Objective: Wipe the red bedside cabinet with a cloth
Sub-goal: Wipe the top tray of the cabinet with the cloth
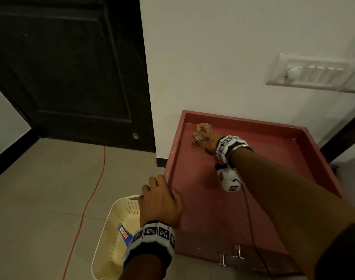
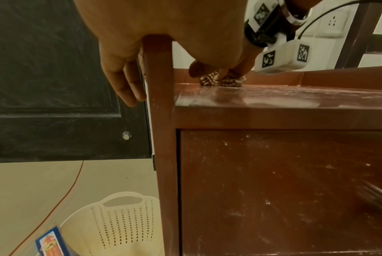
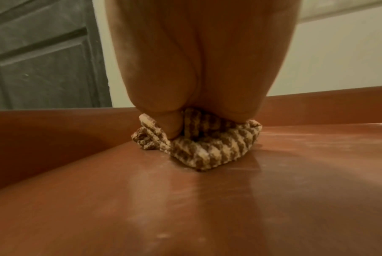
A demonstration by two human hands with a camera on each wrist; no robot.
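Observation:
The red bedside cabinet (image 1: pixel 259 174) stands against the white wall, its top ringed by a raised rim. My right hand (image 1: pixel 207 138) grips a bunched brown-and-cream patterned cloth (image 1: pixel 199 136) and presses it on the top near the far left corner. The cloth (image 3: pixel 198 147) lies crumpled under my right hand (image 3: pixel 196 78), thumb dug into its folds. The cloth (image 2: pixel 222 80) also shows beyond the rim in the left wrist view. My left hand (image 1: pixel 162 201) holds the front left corner of the rim, fingers (image 2: pixel 126 81) down its outer side, thumb inside.
A cream perforated basket (image 1: pixel 112 235) with a blue packet (image 1: pixel 125 235) stands on the tiled floor left of the cabinet. An orange cable (image 1: pixel 91 197) runs across the floor. A dark door (image 1: pixel 67 67) is behind, and a switch panel (image 1: pixel 309 71) is on the wall. Cabinet door handles (image 1: pixel 231 255) show below.

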